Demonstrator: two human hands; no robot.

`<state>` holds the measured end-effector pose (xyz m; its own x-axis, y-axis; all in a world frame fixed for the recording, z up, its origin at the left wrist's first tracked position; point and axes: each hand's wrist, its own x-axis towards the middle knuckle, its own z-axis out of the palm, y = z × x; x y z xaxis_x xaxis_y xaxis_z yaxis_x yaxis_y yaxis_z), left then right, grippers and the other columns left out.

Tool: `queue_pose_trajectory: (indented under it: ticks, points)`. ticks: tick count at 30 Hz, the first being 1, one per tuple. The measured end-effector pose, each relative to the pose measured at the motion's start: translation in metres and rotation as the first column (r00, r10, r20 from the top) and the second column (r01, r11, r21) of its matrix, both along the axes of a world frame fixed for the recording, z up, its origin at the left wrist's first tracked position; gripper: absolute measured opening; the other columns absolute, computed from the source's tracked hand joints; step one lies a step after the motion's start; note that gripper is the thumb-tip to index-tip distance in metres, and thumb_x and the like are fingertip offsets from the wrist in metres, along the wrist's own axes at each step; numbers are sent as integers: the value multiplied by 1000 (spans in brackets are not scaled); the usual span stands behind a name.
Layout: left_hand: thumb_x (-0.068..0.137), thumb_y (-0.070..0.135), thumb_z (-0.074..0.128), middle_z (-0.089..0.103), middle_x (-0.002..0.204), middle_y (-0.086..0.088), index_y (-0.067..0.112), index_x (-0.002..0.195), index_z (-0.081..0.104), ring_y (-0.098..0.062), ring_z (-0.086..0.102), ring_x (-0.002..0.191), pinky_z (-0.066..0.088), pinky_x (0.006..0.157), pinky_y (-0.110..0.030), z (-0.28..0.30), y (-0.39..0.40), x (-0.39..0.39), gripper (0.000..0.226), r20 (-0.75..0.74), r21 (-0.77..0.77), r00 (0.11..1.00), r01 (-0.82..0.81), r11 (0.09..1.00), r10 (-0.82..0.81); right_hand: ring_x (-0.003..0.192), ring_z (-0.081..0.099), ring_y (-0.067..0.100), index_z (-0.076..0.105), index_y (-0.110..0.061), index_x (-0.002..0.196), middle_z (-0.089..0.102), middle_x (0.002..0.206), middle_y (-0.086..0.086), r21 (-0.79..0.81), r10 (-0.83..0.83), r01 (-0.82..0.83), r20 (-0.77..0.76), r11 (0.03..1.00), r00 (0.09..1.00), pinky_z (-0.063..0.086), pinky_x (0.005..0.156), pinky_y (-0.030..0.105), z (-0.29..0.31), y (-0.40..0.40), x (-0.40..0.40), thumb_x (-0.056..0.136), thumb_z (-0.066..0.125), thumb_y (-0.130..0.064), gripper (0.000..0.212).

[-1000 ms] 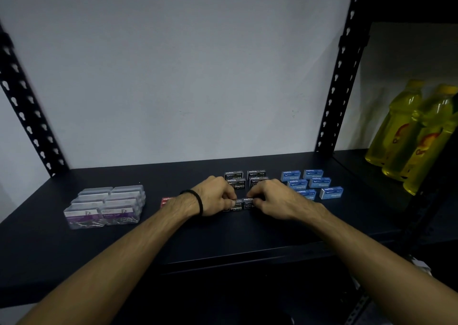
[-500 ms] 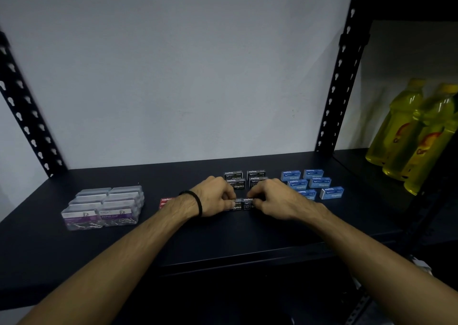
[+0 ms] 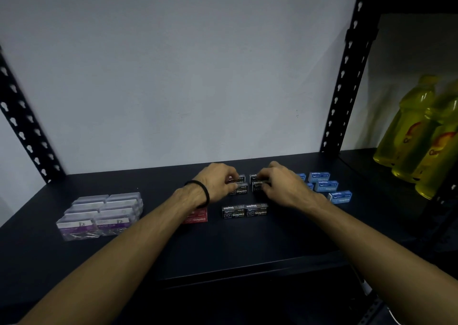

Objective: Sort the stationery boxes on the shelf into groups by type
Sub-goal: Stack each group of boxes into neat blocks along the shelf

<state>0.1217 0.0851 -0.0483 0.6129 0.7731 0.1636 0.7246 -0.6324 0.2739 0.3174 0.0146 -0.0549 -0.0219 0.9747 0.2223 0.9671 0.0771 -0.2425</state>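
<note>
On the black shelf (image 3: 247, 245), two black staple boxes (image 3: 244, 211) lie side by side at the front centre, free of my hands. Behind them stand more black staple boxes (image 3: 241, 190). My left hand (image 3: 218, 182), with a black band at the wrist, curls its fingers on the left ones. My right hand (image 3: 282, 184) curls on the right ones (image 3: 257, 187). A red staple box (image 3: 197, 217) lies partly hidden under my left forearm. Several blue staple boxes (image 3: 326, 185) sit to the right. Clear paper clip boxes (image 3: 104, 213) are grouped at the left.
Yellow drink bottles (image 3: 421, 136) stand on the neighbouring shelf at the right. Black perforated uprights (image 3: 347, 76) frame the bay, and a white wall (image 3: 186, 76) closes the back.
Both hands let go of the two front black boxes and moved back to the black boxes behind them. The front pair now lies uncovered.
</note>
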Motion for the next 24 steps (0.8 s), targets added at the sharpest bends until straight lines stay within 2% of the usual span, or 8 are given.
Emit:
queue_pose_trajectory:
  ticks: [3, 8, 11, 16, 21, 24]
  points:
    - [89, 34, 64, 67, 107, 1, 23, 115, 65, -16, 62, 99, 51, 87, -32, -6, 7, 7, 29, -7, -28, 1000, -11, 1000, 11, 107, 56, 22, 65, -21, 120, 55, 116, 4, -24, -7, 8, 56, 1000, 998, 50, 87, 38, -2, 6, 0, 94, 53, -18, 29]
    - [89, 28, 64, 63, 84, 7, 23, 101, 69, -15, 63, 85, 49, 76, -28, -12, 14, 14, 14, -18, -78, 1000, -6, 997, 4, 101, 60, 24, 67, -19, 112, 64, 111, 5, -36, -9, 12, 105, 999, 994, 49, 78, 34, -7, 15, 0, 92, 50, -13, 27]
    - [89, 25, 65, 67, 85, 5, 21, 98, 70, -14, 63, 81, 50, 75, -29, -12, 16, 14, 12, -15, -85, 1000, -1, 996, 0, 99, 62, 24, 67, -20, 110, 65, 107, 3, -32, -4, 7, 85, 999, 996, 45, 75, 32, -10, 17, -1, 91, 50, -12, 27]
    - [88, 25, 65, 70, 91, 1, 20, 100, 70, -16, 64, 83, 51, 76, -29, -15, 14, 13, 14, -13, -82, 1000, 9, 997, -10, 87, 62, 22, 67, -21, 97, 68, 97, 2, -78, 38, -37, 17, 996, 999, 53, 78, 40, -9, 18, -6, 89, 51, -13, 20]
    - [87, 25, 65, 70, 88, 1, 21, 95, 71, -16, 65, 83, 53, 78, -31, -15, 14, 9, 11, -8, -84, 1000, 0, 996, -1, 83, 60, 18, 68, -23, 99, 68, 95, -1, -82, 62, -63, -19, 995, 998, 51, 73, 34, -12, 19, -8, 89, 51, -14, 22]
    - [87, 26, 65, 70, 84, 2, 20, 91, 72, -15, 65, 80, 54, 77, -33, -15, 13, 8, 10, 1, -96, 1000, -1, 995, 1, 86, 62, 18, 69, -24, 102, 69, 97, -2, -92, 72, -75, -42, 993, 997, 52, 76, 35, -13, 20, -7, 90, 50, -17, 23]
